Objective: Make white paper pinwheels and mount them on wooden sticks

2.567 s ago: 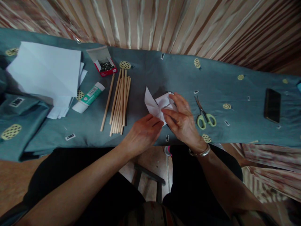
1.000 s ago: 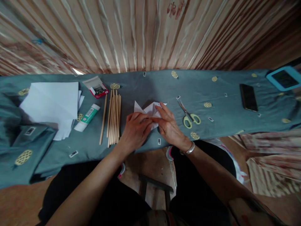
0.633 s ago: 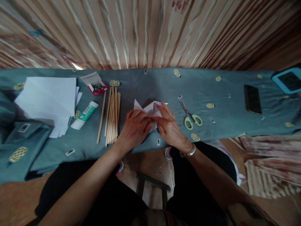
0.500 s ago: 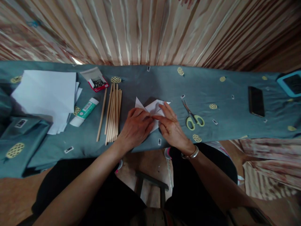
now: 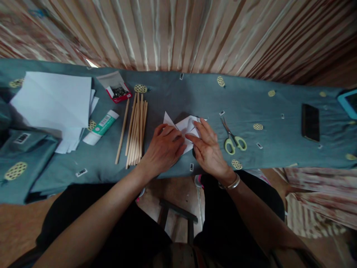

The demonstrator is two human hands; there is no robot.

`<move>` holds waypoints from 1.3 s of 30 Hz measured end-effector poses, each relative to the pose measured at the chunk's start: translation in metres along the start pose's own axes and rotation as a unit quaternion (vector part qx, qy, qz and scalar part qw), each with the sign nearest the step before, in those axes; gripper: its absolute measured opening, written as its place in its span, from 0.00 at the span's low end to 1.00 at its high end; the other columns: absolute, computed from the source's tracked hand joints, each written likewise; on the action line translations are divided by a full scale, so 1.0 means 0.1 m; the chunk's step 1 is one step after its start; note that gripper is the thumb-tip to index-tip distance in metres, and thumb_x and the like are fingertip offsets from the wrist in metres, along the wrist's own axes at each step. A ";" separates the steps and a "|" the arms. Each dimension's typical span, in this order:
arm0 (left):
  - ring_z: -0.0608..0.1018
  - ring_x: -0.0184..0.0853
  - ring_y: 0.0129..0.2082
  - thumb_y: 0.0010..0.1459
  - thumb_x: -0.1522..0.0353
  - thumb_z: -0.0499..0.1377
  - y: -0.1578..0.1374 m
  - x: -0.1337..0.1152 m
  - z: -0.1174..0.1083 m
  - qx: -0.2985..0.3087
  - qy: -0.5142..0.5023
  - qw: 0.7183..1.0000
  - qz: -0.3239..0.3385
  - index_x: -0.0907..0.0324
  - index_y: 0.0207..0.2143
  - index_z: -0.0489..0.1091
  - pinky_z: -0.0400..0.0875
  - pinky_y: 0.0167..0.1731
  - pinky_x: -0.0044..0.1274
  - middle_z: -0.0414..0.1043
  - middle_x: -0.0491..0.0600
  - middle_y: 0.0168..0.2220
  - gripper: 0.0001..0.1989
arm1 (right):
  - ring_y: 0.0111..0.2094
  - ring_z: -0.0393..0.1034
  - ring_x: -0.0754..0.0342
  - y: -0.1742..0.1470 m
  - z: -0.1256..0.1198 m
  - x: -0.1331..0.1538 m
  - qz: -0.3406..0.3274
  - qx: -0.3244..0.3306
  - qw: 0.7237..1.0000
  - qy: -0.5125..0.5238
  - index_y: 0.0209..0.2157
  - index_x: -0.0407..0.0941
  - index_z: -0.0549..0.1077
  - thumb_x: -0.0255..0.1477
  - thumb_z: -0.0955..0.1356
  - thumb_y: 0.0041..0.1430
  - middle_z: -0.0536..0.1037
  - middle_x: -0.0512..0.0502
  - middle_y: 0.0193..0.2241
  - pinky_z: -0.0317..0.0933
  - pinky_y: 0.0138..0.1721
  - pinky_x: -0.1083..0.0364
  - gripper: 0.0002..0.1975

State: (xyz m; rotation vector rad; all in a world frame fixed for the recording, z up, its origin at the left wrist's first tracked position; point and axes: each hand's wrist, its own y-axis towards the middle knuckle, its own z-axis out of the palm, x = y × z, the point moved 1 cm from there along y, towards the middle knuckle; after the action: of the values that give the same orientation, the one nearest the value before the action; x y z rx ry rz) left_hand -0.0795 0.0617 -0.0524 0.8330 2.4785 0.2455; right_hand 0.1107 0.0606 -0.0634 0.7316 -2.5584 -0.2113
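Observation:
A folded white sheet of paper (image 5: 184,124) lies on the cloth-covered table in front of me, one pointed corner rising at its left. My left hand (image 5: 165,149) rests over its left part, fingers curled and pressing it down; the fingertips are partly hidden. On the right part of the paper lies my right hand (image 5: 208,150), with a bracelet at the wrist. Its fingers stretch over a raised flap, and the thumb is apart from them. Just right of that hand are scissors (image 5: 232,139) with green handles, blades slightly spread.
Left of my hands lie several wooden sticks (image 5: 136,130), a green-and-white glue tube (image 5: 102,128), an opened red box of small dark metal pieces (image 5: 118,91) and stacked white paper (image 5: 58,98). A phone (image 5: 310,122) and a blue-framed object (image 5: 347,104) lie far right. Pleated curtains (image 5: 167,33) hang behind.
The view has shifted slightly. My right thumb has moved a little away from my left hand, widening the gap between them over the paper. The left hand stays on the paper.

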 end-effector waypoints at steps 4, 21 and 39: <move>0.72 0.42 0.47 0.70 0.65 0.49 0.00 0.00 0.01 -0.009 0.011 1.000 0.000 0.60 0.40 0.77 0.61 0.55 0.40 0.77 0.52 0.43 0.17 | 0.72 0.44 0.43 0.01 0.04 0.05 -0.015 0.011 0.999 -0.044 0.52 0.48 0.74 0.23 0.59 0.68 0.62 0.42 0.67 0.54 0.65 0.36 0.18; 0.72 0.42 0.49 0.70 0.65 0.48 0.00 -0.01 0.01 -0.004 0.007 1.000 -0.001 0.58 0.41 0.77 0.58 0.59 0.42 0.77 0.51 0.42 0.17 | 0.73 0.41 0.45 0.03 -0.05 0.08 0.008 0.030 0.999 0.012 0.54 0.50 0.75 0.22 0.58 0.67 0.58 0.49 0.70 0.48 0.70 0.39 0.22; 0.73 0.41 0.50 0.71 0.63 0.47 -0.09 0.20 -0.18 -0.125 -0.091 0.983 -0.101 0.59 0.47 0.76 0.68 0.54 0.38 0.77 0.54 0.48 0.19 | 0.73 0.41 0.39 0.06 -0.04 0.08 -0.013 0.051 0.999 -0.013 0.53 0.45 0.75 0.23 0.62 0.61 0.57 0.42 0.70 0.48 0.67 0.33 0.21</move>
State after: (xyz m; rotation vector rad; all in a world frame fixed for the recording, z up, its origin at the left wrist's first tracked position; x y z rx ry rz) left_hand -0.1070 0.0666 -0.0480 0.4747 2.2795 0.3803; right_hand 0.1041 0.0615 -0.0552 0.8056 -2.6021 -0.0998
